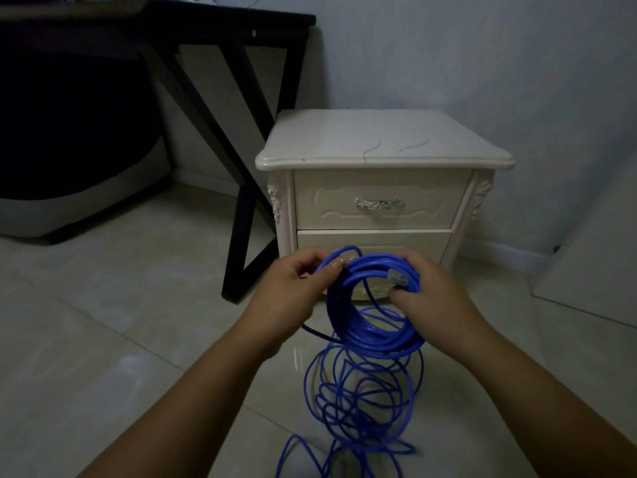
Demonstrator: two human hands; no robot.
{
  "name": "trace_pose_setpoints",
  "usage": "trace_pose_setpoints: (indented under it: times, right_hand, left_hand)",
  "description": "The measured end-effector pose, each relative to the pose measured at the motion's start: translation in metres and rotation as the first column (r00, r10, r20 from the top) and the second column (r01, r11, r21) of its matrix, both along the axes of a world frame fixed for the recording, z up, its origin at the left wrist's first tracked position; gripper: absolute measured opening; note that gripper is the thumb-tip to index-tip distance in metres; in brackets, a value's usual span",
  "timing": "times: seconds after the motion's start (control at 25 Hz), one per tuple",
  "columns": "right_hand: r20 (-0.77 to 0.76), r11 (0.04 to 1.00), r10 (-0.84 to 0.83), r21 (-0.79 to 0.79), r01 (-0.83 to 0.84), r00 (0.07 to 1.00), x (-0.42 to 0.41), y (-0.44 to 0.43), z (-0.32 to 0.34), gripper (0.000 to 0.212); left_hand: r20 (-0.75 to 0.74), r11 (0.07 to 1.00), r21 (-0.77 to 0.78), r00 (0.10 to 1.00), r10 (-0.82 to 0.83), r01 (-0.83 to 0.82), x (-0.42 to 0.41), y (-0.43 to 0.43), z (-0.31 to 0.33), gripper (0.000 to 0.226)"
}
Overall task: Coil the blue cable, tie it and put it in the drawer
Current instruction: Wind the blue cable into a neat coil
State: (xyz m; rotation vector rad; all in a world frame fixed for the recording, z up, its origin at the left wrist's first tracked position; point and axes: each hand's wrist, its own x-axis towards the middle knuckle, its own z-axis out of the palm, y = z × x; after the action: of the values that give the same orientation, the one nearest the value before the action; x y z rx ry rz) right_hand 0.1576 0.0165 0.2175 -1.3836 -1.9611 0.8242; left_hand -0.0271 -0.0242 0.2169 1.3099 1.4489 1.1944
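You hold the blue cable (374, 305) in the air in front of you, part of it gathered into a round coil of many turns, while the rest hangs from the coil and lies in loose, tangled loops (362, 401) on the tiled floor (103, 339) just below. Your right hand (437, 294) grips the right side of the coil, fingers curled round the bundle and the thumb lying by the clear plug (398, 279) at the cable's end. Your left hand (293, 291) pinches a single strand between thumb and fingers at the coil's upper left. Just behind the coil stands a cream nightstand (379, 143); its upper drawer (344, 215), with a silver handle (378, 202), and its lower drawer (372, 241) are both closed. A black table (206, 29) stands to the left of it, against the wall.
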Motion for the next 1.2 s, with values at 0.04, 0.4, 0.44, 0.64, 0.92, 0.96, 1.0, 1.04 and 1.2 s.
trace_pose_setpoints:
  times: [0.04, 0.4, 0.44, 0.64, 0.92, 0.96, 1.0, 1.04, 1.2]
  right_hand:
    - [-0.031, 1.000, -0.021, -0.010, 0.021, 0.999, 0.003, 0.001, 0.004, 0.033]
    - [0.079, 0.998, -0.040, 0.055, 0.036, 0.996, -0.014, -0.006, -0.016, 0.027]
    - [0.008, 0.998, -0.029, 0.053, 0.029, 1.000, -0.017, -0.007, -0.019, 0.026]
    - [-0.133, 0.996, -0.047, 0.066, 0.057, 0.990, -0.013, 0.002, -0.023, 0.051]
    - [-0.431, 0.981, 0.126, -0.079, -0.176, 0.894, -0.026, -0.012, -0.022, 0.045]
    - [-0.466, 0.975, 0.118, -0.114, -0.191, 0.877, -0.025, -0.012, -0.020, 0.051]
    - [-0.506, 0.968, 0.106, -0.143, -0.204, 0.856, -0.023, -0.009, -0.018, 0.055]
    - [-0.589, 0.956, 0.062, -0.197, -0.218, 0.806, -0.020, -0.004, -0.016, 0.054]
    - [-0.885, 0.780, -0.357, -0.459, -0.426, 0.299, 0.012, 0.030, -0.005, 0.052]
  left_hand:
    - [-0.036, 1.000, 0.009, 0.999, 0.015, -0.015, -0.004, 0.000, 0.001, 0.016]
    - [0.026, 0.966, 0.099, 0.970, -0.242, 0.239, 0.025, -0.018, 0.001, 0.025]
    - [-0.145, 0.947, 0.175, 0.959, -0.244, 0.268, 0.028, -0.019, -0.003, 0.025]
    - [-0.503, 0.936, 0.317, 0.864, 0.030, 0.152, 0.009, -0.007, 0.000, 0.058]
    - [-0.484, 0.997, 0.065, 0.874, 0.056, -0.028, 0.003, 0.015, -0.005, 0.025]
    - [-0.461, 0.997, 0.064, 0.885, 0.061, -0.035, 0.003, 0.016, -0.006, 0.017]
    - [-0.429, 0.997, 0.066, 0.900, 0.069, -0.045, 0.002, 0.016, -0.004, 0.015]
    - [-0.396, 0.995, 0.066, 0.914, 0.090, -0.069, -0.001, 0.017, -0.003, 0.017]
    - [-0.250, 0.983, 0.022, 0.951, 0.183, -0.183, -0.017, 0.017, -0.001, 0.016]
